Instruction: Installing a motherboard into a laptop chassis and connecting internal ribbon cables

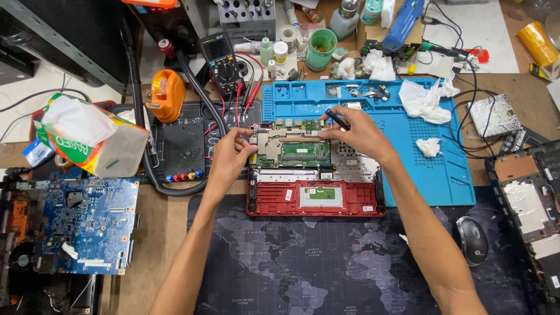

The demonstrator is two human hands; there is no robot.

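Over the opened red laptop [315,175], lying half on the blue mat [431,169], my right hand [361,135] pinched a dark tool [338,119] at the board's [296,150] top edge while my left hand [232,153], fingers curled, steadied the board's left side. I judged myself mid-disassembly; the next move called for a steady tip and a firm brace.
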